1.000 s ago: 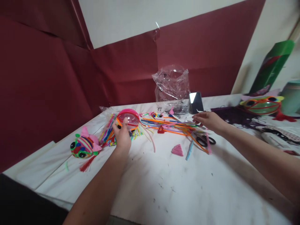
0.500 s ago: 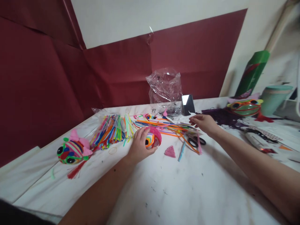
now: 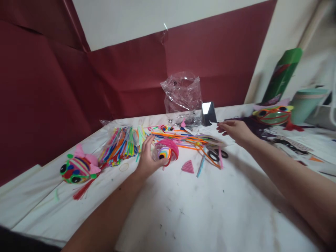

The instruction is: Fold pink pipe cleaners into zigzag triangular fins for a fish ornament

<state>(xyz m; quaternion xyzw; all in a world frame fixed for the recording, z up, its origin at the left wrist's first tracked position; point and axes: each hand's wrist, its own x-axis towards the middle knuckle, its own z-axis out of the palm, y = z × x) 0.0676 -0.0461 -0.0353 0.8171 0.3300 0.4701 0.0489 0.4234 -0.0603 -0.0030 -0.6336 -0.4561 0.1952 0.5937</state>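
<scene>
The pink ball [image 3: 168, 151] is at the table's [image 3: 199, 217] middle, with the left hand [image 3: 146, 159] clamped round its left side. Just behind the ball is a heap of strips [image 3: 183, 137]. To the ball's right lie a cone [image 3: 188, 167] and scissors [image 3: 216, 154]. The right hand [image 3: 235, 128] hovers over the strips, fingers loosely spread and holding nothing. Open tabletop lies on the ball's near side. A fish toy [image 3: 77, 169] lies well left, near the edge.

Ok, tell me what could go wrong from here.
1. The ball is round and only cupped by the left hand; let go, it may roll across the table.
2. The right hand hovers open over loose strips with scissors lying among them; a grab could catch on them.
3. The phone stands propped close by; a sweep might tip it.
</scene>
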